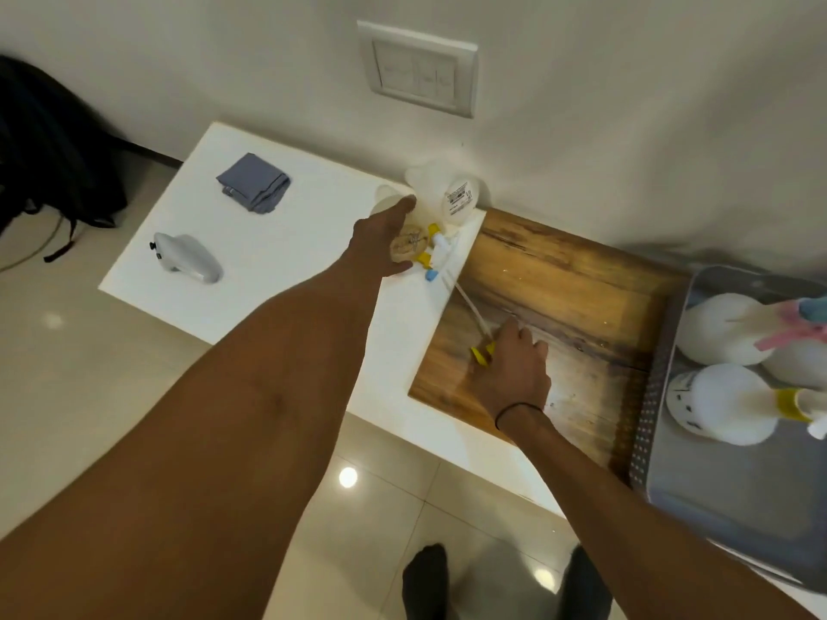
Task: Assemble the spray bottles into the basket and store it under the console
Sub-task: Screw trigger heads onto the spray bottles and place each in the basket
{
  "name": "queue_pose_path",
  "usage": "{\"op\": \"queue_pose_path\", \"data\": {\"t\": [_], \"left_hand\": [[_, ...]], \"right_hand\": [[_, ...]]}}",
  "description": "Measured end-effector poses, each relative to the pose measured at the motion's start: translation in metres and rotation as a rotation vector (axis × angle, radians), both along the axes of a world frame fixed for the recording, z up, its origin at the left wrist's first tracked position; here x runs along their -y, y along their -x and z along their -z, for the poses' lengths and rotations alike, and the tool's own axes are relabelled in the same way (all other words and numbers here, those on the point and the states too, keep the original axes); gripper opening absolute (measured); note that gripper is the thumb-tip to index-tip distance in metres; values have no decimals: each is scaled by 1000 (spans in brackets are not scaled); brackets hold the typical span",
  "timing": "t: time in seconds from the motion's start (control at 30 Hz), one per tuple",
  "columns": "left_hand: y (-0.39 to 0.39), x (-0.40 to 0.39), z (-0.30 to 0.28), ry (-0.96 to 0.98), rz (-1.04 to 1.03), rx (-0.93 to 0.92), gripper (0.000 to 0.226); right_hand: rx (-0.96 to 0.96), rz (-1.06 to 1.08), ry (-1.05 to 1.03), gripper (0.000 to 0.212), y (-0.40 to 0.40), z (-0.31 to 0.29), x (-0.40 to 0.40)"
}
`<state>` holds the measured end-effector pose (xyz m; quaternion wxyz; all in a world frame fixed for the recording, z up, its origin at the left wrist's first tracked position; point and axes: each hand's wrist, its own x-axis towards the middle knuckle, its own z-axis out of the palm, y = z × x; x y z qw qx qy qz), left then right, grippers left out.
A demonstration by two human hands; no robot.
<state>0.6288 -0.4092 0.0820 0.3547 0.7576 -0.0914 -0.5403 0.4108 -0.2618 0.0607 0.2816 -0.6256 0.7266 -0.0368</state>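
Already three capped bottles (720, 402) are lying in the basket (649, 422), while left of it the left hand (385, 234) is closing around an uncapped bottle (405, 248) and the right hand (510, 364) is pinching a yellow sprayer head (482, 353).

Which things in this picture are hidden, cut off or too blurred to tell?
- Head view: basket and its spray bottles run past the right edge.
- Left hand covers the bottle beneath it; grip unclear.
- Right hand hides most of the yellow spray head.
- Label print too small.
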Motion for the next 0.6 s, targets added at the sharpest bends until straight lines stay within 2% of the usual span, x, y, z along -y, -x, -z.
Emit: {"op": "queue_pose_path", "data": {"t": [0.07,0.13,0.2,0.3,0.37,0.43,0.6], "left_hand": [[0,-8,1,9,67,-12,89],[3,-23,5,-11,28,40,106],[11,-50,10,65,20,211,109],[27,-108,17,277,142,501,100],[39,-140,22,384,256,613,99],[48,-162,26,448,343,656,99],[60,-185,22,578,511,734,100]], "right_hand": [[122,69,14,45,9,-6,-1],[266,155,6,46,19,-17,0],[398,191,12,39,32,-32,2],[501,150,93,24,55,-61,4],[435,89,174,24,74,-79,4],[334,9,217,34,93,-99,4],[-65,-287,298,46,130,-143,-3]]}}
